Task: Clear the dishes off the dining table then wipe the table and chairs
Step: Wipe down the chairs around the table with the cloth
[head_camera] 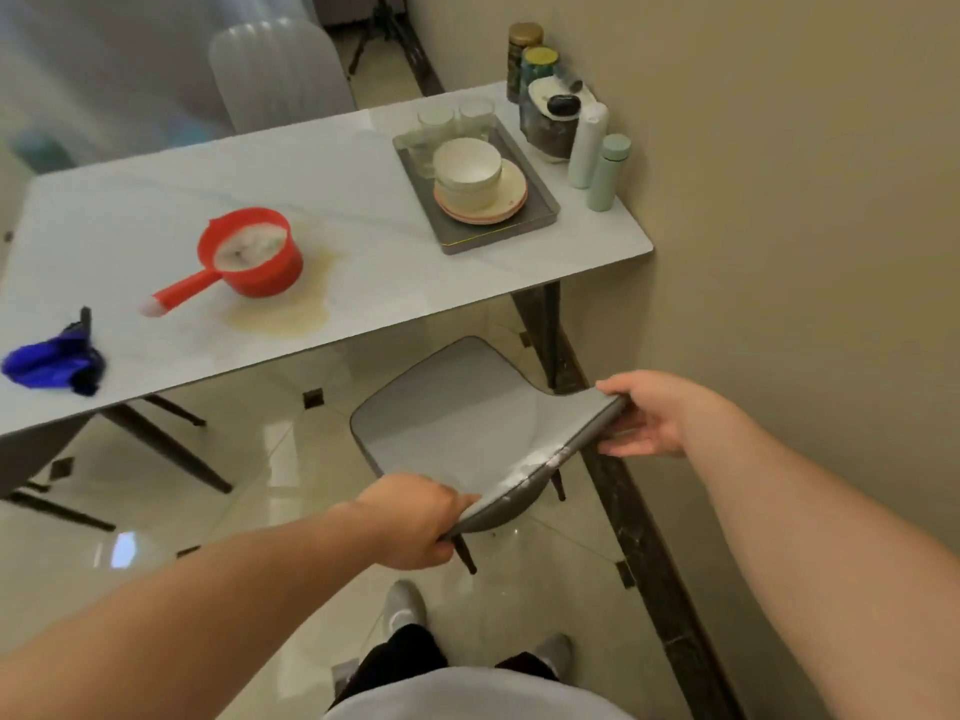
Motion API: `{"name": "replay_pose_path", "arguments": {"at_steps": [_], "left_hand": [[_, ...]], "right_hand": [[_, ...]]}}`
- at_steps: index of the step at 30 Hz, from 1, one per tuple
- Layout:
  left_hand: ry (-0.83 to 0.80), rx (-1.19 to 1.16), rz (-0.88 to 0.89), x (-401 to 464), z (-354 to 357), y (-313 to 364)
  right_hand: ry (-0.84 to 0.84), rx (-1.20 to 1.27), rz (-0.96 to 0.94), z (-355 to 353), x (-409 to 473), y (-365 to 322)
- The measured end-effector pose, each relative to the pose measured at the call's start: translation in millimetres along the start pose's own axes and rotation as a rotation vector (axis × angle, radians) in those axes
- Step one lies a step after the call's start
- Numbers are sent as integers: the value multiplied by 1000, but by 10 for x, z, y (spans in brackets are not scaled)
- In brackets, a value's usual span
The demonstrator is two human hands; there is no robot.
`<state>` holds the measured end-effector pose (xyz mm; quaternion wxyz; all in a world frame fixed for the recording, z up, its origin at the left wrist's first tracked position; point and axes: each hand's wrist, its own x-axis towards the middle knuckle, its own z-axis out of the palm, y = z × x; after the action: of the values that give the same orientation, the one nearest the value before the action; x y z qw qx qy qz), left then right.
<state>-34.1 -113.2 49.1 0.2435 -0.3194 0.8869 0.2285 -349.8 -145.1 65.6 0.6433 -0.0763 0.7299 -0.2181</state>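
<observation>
No readable labels anywhere, just a pale marble table [363, 163] against a beige wall with a red ladle [244, 259] in a yellowish spill, while left hand [415, 517] and right hand [649, 413] clamp the chair [457, 423] back's two ends beside the table's near edge.

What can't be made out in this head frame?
- Red ladle contents: blurred, head view.
- Chair legs: mostly hidden under its seat.
- Jars by the wall: labels too small and blurred.
- Glasses on tray: whether they hold anything is unclear.
- Blue cloth: part cut off at left edge.
</observation>
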Motion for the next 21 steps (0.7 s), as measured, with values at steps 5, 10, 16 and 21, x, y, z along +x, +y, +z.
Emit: {"name": "replay_pose_path", "arguments": {"at_steps": [5,10,16,21], "left_hand": [[102,-38,-96,-413,-106,-890],[123,-5,-168,-563,-357,-1643],[126,-7,-195,-759,-525,-2333],[117,-27,-214,-954,-469,-2758]], "right_hand": [[30,146,-65,831,66,-182],[43,213,-114,1438,24,-427],[13,255,-126,2006,12,-677],[-9,289,-128,2495,100,-673]]}}
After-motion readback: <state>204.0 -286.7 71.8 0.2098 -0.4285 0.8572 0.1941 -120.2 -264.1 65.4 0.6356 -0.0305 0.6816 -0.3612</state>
